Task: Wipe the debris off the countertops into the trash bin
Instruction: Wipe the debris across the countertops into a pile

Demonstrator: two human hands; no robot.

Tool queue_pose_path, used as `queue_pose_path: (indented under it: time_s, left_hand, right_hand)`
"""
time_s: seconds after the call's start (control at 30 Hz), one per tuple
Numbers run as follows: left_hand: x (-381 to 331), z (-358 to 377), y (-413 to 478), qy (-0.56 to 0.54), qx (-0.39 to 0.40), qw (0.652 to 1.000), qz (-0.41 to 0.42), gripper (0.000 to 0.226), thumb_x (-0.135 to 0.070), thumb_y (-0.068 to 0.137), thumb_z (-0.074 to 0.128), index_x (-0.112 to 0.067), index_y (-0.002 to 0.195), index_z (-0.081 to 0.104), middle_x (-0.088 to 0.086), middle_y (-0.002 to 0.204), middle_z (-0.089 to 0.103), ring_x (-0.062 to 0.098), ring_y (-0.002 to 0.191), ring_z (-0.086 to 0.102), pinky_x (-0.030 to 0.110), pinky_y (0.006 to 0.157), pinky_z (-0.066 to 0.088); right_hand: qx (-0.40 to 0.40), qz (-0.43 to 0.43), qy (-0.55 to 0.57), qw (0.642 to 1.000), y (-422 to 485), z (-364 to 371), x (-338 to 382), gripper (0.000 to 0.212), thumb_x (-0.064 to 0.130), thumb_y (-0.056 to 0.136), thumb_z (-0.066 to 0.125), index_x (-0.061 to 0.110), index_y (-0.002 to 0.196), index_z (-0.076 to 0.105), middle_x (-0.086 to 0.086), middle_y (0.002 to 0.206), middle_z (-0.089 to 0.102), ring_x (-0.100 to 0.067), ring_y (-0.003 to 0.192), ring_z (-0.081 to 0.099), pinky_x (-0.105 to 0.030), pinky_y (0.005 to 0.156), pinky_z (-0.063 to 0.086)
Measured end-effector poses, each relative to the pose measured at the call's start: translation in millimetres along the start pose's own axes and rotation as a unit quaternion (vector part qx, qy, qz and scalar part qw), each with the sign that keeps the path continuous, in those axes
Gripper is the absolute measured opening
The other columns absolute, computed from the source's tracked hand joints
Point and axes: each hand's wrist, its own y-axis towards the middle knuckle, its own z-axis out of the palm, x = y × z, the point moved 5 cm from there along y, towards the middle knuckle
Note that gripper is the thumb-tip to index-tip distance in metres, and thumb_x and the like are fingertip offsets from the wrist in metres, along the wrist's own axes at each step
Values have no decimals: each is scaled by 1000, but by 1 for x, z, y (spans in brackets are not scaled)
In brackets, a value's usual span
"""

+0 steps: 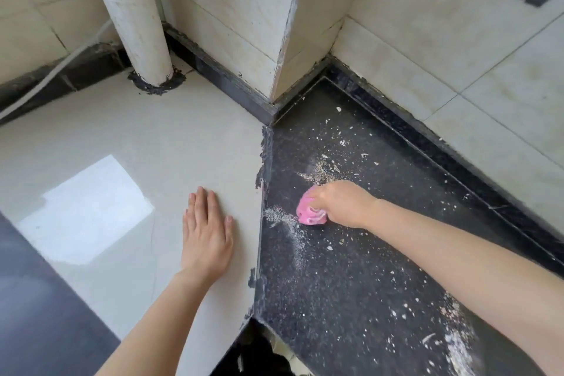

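A black speckled countertop (351, 278) fills the right half of the view. White crumbs and dust, the debris (325, 168), lie scattered over it, with a grey streak of dust (283, 223) near its left edge. My right hand (341, 204) is shut on a bunched pink cloth (309, 212) and presses it on the dark counter between the two dust patches. My left hand (207, 229) lies flat, fingers apart, on the pale cream countertop (137, 137) just left of the seam. No trash bin is in view.
A white drain pipe (134, 18) rises from the pale counter at the back left. A tiled column corner (283, 40) juts out behind the seam. Tiled walls close the back and right. A dark gap (256, 351) opens below the counter's front edge.
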Motion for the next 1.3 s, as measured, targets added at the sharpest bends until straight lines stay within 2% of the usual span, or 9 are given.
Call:
queue_pose_path:
  time_s: [0.13,0.23,0.4,0.5,0.63,0.73,0.9,1.1,1.3]
  left_hand:
    - [1,4,-11,57,40,997,15,63,-35,101,19,-9,150,-10,8,158,-20,21,144,-22,35,116,-13]
    - [0,5,-9,73,49,996,13,64,-36,101,18,-9,150,-11,8,157,-21,21,144,-22,35,115,-13]
    - [4,6,-7,85,71,994,11,65,-38,101,20,-10,150,-10,8,157,-21,22,144,-23,37,116,-12]
    - [5,7,-6,89,75,993,11,65,-37,100,20,-10,150,-12,8,157,-22,21,144,-23,37,116,-12]
    - [2,9,-7,100,81,992,8,65,-37,100,18,-8,150,-12,10,157,-21,23,144,-23,39,117,-11]
    - [1,10,-6,102,81,992,1,65,-38,100,19,-8,150,-12,10,157,-20,23,144,-22,40,117,-11]
    - [4,10,-5,104,86,991,-3,66,-38,100,21,-9,150,-11,9,158,-19,23,145,-21,40,117,-10]
    - [3,10,-6,107,85,991,0,66,-37,100,22,-9,150,-11,9,158,-19,22,145,-21,38,116,-12]
    - [1,10,-6,110,78,991,-1,66,-36,100,22,-8,150,-9,10,158,-18,23,145,-20,38,116,-12]
  right_hand:
    - [-9,51,96,994,-17,-31,-5,37,28,88,64,26,54,49,6,55,51,-17,54,49,-24,51,40]
    - [-109,21,204,973,11,-60,28,38,26,90,62,36,56,48,6,70,61,-16,71,61,-29,66,48]
    - [-102,-11,123,987,48,-38,71,23,18,92,61,20,113,69,-2,113,54,-22,106,46,-37,85,46]
    - [-80,-42,121,989,16,-13,62,6,11,89,61,12,86,66,-1,108,54,-20,98,47,-33,70,42]
    - [87,-6,93,992,-36,21,30,34,-6,67,57,18,57,35,-3,63,37,-24,57,32,-31,50,26]
    - [66,32,172,982,-39,11,21,39,-2,72,57,22,47,40,-1,52,36,-20,52,32,-27,49,30]
    - [-66,-19,246,967,-4,-17,75,13,19,90,62,21,94,73,-2,105,57,-19,98,49,-33,78,40]
    - [47,-39,210,976,-52,52,65,42,9,79,69,29,58,39,-3,102,50,-26,93,50,-43,77,47]
    - [113,-24,190,975,-79,59,55,29,13,70,73,21,49,54,-7,78,64,-22,81,57,-32,55,43]
